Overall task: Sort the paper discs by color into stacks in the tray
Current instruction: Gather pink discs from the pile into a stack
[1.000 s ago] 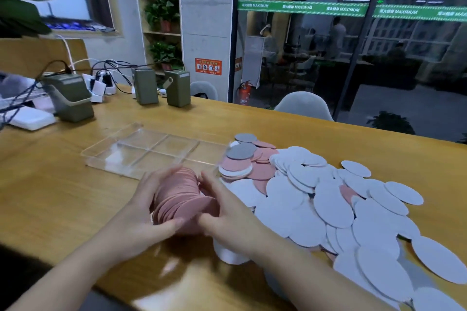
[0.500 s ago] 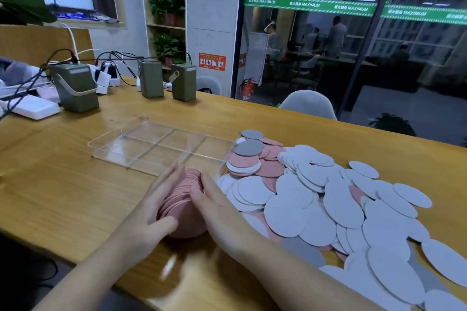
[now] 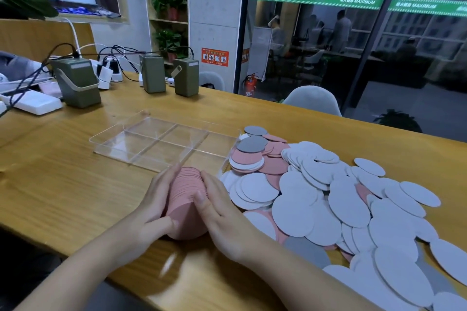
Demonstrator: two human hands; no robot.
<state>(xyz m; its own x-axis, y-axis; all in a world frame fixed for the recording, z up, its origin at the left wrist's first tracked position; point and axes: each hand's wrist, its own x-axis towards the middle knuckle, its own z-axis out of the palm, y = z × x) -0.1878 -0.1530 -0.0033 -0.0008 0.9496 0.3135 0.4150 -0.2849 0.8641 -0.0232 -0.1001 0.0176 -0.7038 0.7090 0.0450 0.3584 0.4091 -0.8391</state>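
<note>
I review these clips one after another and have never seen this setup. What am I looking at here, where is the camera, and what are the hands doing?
There is no machine here: a person works with bare hands, and the one camera sits on their head, looking forward and down. The left hand and right hand press flat against the two sides of a stack of pink discs, which stands on the wooden table. Just beyond it lies a clear tray with dividers; its compartments look empty. To the right spreads a loose pile of discs, mostly white with some pink and a few grey. At the far left of the table stand green box-like devices with cables.
</note>
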